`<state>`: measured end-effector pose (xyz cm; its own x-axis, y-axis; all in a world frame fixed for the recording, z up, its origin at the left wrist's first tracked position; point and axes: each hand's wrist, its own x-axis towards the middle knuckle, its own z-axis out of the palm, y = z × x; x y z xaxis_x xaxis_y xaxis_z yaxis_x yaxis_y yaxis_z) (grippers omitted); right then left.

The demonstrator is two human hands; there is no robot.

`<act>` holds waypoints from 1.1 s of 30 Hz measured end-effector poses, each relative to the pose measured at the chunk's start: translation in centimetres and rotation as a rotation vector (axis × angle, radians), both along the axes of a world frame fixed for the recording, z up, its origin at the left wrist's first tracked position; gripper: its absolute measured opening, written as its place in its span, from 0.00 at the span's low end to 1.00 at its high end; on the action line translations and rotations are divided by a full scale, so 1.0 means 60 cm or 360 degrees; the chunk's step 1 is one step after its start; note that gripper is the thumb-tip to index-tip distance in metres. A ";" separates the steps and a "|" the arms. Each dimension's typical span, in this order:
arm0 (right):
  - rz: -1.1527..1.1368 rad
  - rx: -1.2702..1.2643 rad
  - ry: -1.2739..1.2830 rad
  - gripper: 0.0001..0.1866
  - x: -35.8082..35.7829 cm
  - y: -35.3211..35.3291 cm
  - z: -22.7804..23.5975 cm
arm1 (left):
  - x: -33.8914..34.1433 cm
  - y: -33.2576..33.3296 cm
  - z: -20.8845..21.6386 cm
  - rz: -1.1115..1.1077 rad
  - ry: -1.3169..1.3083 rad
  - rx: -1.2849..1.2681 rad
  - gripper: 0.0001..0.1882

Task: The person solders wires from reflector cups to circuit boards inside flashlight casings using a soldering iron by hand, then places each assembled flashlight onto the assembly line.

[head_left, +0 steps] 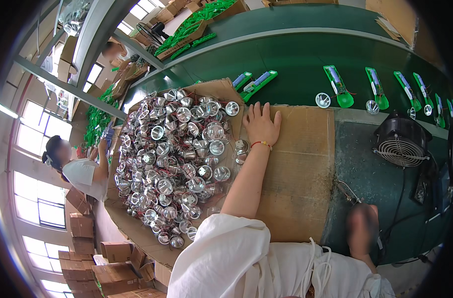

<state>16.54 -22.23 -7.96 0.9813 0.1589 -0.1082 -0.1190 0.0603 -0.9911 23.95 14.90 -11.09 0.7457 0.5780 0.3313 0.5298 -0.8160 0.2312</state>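
My left hand [261,124] lies flat, palm down, on a sheet of brown cardboard [301,169], fingers stretched out and holding nothing. A red cord bracelet circles its wrist. Just left of it a big heap of silver reflector cups with red and black wires [179,159] fills a cardboard tray; a few loose cups [241,148] sit beside the wrist. My right hand [363,228] is a blurred shape at the lower right next to a thin metal tool [346,191]; its grip is unreadable.
Beyond the cardboard runs a green conveyor belt [296,59] carrying green torch shells [339,87] and single reflectors [323,100]. A black fan [401,141] with a cable stands on the right. Another seated person [82,171] works at left, near stacked cardboard boxes [87,258].
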 end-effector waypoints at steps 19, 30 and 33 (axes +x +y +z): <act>0.0044 0.0049 0.0158 0.11 0.004 -0.004 0.007 | -0.183 0.055 0.176 -0.0240 0.1484 0.0521 0.31; 0.0036 0.0068 0.0204 0.11 0.005 -0.006 0.008 | 0.096 0.086 0.147 -0.0430 0.0502 0.0164 0.23; 0.0047 0.0066 0.0161 0.11 0.007 -0.005 0.010 | 0.134 0.116 0.131 -0.0106 0.0854 0.0081 0.30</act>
<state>16.96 -22.55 -7.36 0.9606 0.1938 -0.1993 -0.2207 0.0959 -0.9706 31.98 21.86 -3.21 0.8523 0.5169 -0.0799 0.5093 -0.8550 -0.0980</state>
